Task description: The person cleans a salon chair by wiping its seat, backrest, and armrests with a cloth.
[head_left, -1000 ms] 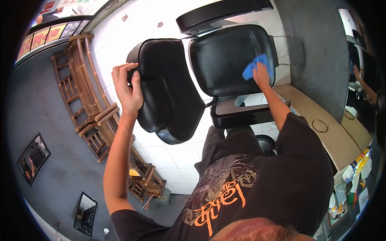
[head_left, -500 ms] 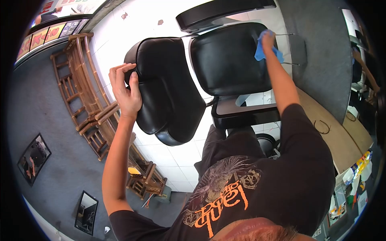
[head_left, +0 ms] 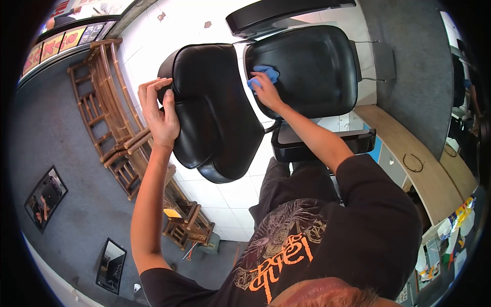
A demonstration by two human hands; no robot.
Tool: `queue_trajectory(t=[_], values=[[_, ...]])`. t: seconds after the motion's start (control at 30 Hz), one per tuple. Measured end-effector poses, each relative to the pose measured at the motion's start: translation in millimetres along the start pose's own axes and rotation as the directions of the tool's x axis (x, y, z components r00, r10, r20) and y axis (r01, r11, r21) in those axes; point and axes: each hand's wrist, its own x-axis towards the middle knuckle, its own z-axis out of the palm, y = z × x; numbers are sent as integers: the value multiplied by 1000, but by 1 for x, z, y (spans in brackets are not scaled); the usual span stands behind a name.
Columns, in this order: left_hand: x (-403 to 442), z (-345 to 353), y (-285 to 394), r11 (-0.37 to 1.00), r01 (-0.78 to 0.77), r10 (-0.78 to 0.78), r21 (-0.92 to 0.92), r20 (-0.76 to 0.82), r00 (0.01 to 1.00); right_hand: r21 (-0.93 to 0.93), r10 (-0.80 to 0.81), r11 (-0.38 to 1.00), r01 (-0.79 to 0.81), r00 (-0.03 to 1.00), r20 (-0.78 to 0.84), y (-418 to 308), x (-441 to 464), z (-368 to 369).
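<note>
A black padded barber chair stands in front of me, with its backrest (head_left: 215, 117) on the left and its seat (head_left: 312, 71) on the right. My left hand (head_left: 161, 115) grips the backrest's outer edge, thumb on the near side and fingers curled over the headrest part. On the seat, close to the backrest, my right hand (head_left: 266, 92) presses a blue cloth (head_left: 267, 71) against the leather. Part of the cloth is hidden under the fingers. The near armrest (head_left: 322, 145) lies below my right forearm, and the far armrest (head_left: 286, 15) is beyond the seat.
A bamboo bench (head_left: 110, 102) runs along the left wall. To the right is a wooden counter (head_left: 409, 153) with a dark cord loop (head_left: 413, 162) on it. Two framed mirrors, one the lower mirror (head_left: 111, 266), hang on the grey wall. White tiles (head_left: 215, 199) cover the floor.
My right hand has swept the blue cloth from the seat's front edge across to its backrest end. The left hand keeps its grip on the backrest, and the view has shifted slightly.
</note>
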Motion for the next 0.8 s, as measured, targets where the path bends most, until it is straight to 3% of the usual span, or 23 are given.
queue_trajectory(t=[0.07, 0.1, 0.13, 0.17, 0.2, 0.23, 0.27, 0.3, 0.33, 0.43, 0.53, 0.6, 0.67, 0.73, 0.8], values=[[-1, 0, -2, 1000, 4, -4, 3, 2, 1000, -217, -65, 976, 5, 961, -270, -17, -8, -34], [-1, 0, -2, 1000, 4, -4, 2, 2, 1000, 131, 340, 940, -315, 897, -281, -23, -8, -55], [0, 1, -1, 1000, 1, -1, 4, 0, 1000, 426, 504, 829, -362, 814, -288, -29, -6, -80], [-1, 0, 0, 1000, -2, 2, 6, -2, 1000, 855, 641, 469, -223, 752, -155, -11, -4, -106], [-1, 0, 1, 1000, -5, 5, 10, -4, 1000, 923, 711, 315, -223, 699, -73, 9, -2, -138], [-1, -1, 1, 1000, 2, -2, 12, -2, 1000, 945, 777, 258, -200, 625, -80, 19, 1, -166], [-1, -1, 1, 1000, 11, -11, 14, -1, 1000, 965, 764, 196, -177, 645, -37, 13, 3, -195], [-1, -1, 2, 1000, 18, -18, 15, 0, 1000, 958, 784, 223, -182, 617, -65, 3, 4, -217], [-1, 0, 2, 1000, 22, -22, 1, 1, 1000, 971, 750, 164, -175, 662, -7, 6, 3, -239], [-1, 0, 3, 999, 26, -26, -30, 3, 1000, 936, 768, 144, -322, 633, 100, 6, 6, -282], [-2, 0, 3, 999, 21, -22, -33, -4, 1000, 937, 775, 291, -193, 622, -113, 8, 34, -325], [-1, 0, 3, 999, 26, -26, -27, -2, 1000, 880, 659, 473, -32, 676, -330, 10, 64, -350], [-1, 1, 2, 999, 14, -14, -30, -2, 1000, 712, 563, 702, 3, 609, -558, 0, 107, -354], [-1, 1, 0, 1000, 9, -9, -25, -3, 1000, 394, 337, 918, -37, 595, -729, 23, 147, -345], [-2, 0, 0, 1000, 14, -14, -5, 2, 1000, 98, 394, 880, -466, 598, -698, 74, 193, -343]])
